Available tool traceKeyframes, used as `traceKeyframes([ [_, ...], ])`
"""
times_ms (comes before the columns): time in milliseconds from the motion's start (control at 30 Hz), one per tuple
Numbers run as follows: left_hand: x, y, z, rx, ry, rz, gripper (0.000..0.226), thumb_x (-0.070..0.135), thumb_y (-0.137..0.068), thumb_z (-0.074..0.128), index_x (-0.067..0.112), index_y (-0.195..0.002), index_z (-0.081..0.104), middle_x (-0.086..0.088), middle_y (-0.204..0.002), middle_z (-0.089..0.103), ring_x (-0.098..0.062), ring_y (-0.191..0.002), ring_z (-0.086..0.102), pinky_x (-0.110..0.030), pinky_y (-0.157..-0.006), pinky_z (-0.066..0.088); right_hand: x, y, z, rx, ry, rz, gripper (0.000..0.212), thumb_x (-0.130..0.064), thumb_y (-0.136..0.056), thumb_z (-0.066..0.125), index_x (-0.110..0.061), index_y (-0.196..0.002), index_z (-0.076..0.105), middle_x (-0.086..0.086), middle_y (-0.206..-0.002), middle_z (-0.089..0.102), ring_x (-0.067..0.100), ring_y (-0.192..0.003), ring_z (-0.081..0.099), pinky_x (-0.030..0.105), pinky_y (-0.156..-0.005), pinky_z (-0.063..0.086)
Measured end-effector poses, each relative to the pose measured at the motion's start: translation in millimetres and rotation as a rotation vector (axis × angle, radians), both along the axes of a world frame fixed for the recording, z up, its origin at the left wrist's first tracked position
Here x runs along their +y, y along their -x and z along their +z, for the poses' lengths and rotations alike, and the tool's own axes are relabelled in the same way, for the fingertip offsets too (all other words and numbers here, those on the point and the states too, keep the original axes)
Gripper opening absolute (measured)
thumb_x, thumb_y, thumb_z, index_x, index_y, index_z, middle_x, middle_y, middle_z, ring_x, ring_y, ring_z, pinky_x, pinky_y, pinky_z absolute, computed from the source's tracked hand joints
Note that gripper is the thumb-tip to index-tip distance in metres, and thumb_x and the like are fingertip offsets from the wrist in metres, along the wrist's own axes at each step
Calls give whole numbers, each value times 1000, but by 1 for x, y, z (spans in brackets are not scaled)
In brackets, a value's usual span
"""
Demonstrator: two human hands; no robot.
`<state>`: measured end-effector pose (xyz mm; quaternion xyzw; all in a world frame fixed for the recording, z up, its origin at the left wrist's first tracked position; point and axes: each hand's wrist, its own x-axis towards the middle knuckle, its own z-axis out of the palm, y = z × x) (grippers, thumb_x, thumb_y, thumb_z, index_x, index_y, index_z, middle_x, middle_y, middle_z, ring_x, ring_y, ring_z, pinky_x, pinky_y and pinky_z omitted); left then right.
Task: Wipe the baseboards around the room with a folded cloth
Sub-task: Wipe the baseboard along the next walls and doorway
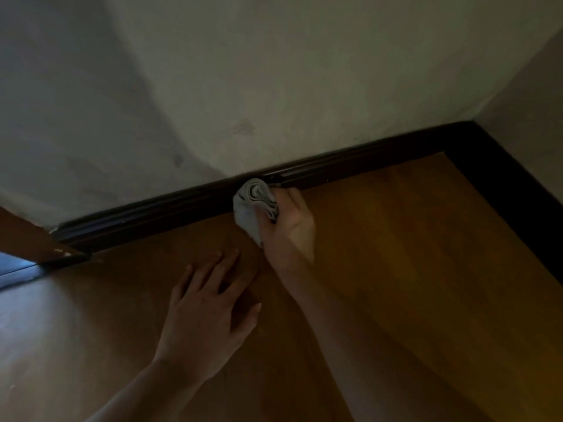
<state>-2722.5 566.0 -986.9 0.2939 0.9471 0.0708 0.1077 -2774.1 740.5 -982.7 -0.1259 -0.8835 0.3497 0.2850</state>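
Note:
A dark brown baseboard (170,205) runs along the foot of the pale wall from lower left to a corner at upper right, then turns down the right side. My right hand (291,220) grips a folded grey cloth (251,208) and holds it against the baseboard near the middle of the view. My left hand (207,312) rests flat on the wooden floor with its fingers spread, a little in front of the cloth.
A wooden floor (396,269) fills the lower part of the view. At the far left the bottom edge of a brown door (27,239) stands beside the baseboard's end, with a lit gap below it. The wall (243,86) shows a few faint marks.

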Motion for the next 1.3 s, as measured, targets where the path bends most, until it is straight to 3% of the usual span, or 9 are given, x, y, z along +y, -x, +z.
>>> traceKeyframes([
  [167,-1,2,4,-10,15,-7,63,69,-90,28,44,-146,47,9,-160,35,-17,-146,33,-47,-116,29,37,0,1,-2,-6,-184,18,-10,-84,70,1,-99,67,17,-95,62,31,-85,60,32,-73,44],
  [333,-2,1,4,-33,-26,1,67,72,-90,22,48,-151,36,14,-164,23,-13,-151,20,-44,-121,18,86,2,2,-1,40,-465,14,-5,-87,66,4,-98,68,19,-94,63,30,-88,60,26,-77,42],
  [500,-2,1,4,-34,-33,2,68,73,-90,19,49,-152,33,14,-165,19,-12,-151,15,-44,-122,13,92,1,-1,-12,-7,-334,15,-8,-90,65,1,-101,68,16,-97,63,25,-90,59,27,-78,45],
  [633,-3,1,3,-39,-25,3,68,74,-89,15,51,-153,28,15,-166,13,-11,-152,12,-41,-121,8,94,3,-1,6,23,-436,17,-10,-90,65,1,-103,68,16,-98,63,25,-91,59,24,-78,42],
  [800,-2,1,6,-55,-40,4,69,73,-90,17,49,-153,31,14,-166,15,-12,-152,13,-42,-121,9,89,2,-2,6,-12,-355,14,-7,-89,65,2,-99,68,17,-95,63,23,-87,58,22,-74,41],
  [933,-1,0,7,-48,-59,10,68,72,-90,20,48,-152,34,12,-165,21,-14,-151,18,-46,-120,17,78,1,2,18,39,-383,12,-5,-88,65,3,-97,67,18,-94,62,24,-86,57,24,-73,42],
  [1033,3,0,10,-45,-22,21,66,71,-88,26,48,-148,41,10,-161,31,-19,-146,28,-50,-114,29,53,-2,2,20,7,-174,14,-7,-87,66,2,-97,67,18,-95,62,27,-86,59,30,-72,45],
  [1133,10,2,13,-23,23,30,61,67,-85,34,42,-137,55,3,-150,47,-25,-129,42,-54,-100,42,29,-2,1,-4,11,-14,21,-11,-87,66,0,-105,68,16,-99,62,26,-87,61,35,-73,51],
  [1300,25,16,14,12,31,-32,66,69,-87,30,41,-145,48,3,-153,40,-23,-133,41,-51,-102,39,40,-1,4,10,40,-60,26,-10,-86,68,0,-110,67,16,-101,62,27,-87,62,33,-73,51],
])
